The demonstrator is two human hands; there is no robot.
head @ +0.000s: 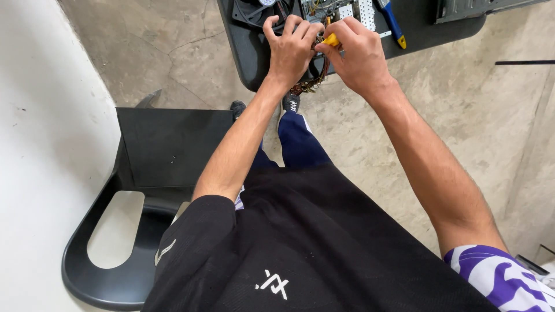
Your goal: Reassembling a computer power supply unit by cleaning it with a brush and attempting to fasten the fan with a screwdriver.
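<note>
A small yellow piece (331, 40) is pinched between the fingertips of both hands at the near edge of a dark desk (248, 52); what kind of part it is cannot be told. The left hand (289, 49) is curled, its fingers (295, 26) bent tightly over the piece from the left. The right hand (358, 52) is closed narrowly on the same piece from the right, thumb and forefinger pressed together. A bundle of coloured wires (312, 84) is seen hanging below the hands, over the desk edge, partly hidden by the left wrist.

Further back on the desk, a black fan (248, 11) is placed to the left of the hands, a perforated metal plate (365, 13) just behind the right hand, and a screwdriver with a blue and yellow handle (392, 23) to the right of it. A grey metal casing (480, 8) is set at the desk's far right corner. Much of what lies directly behind the hands is blocked by the knuckles.

Below, a black chair (150, 173) is stood against a white wall (40, 144) on the concrete floor (462, 115).
</note>
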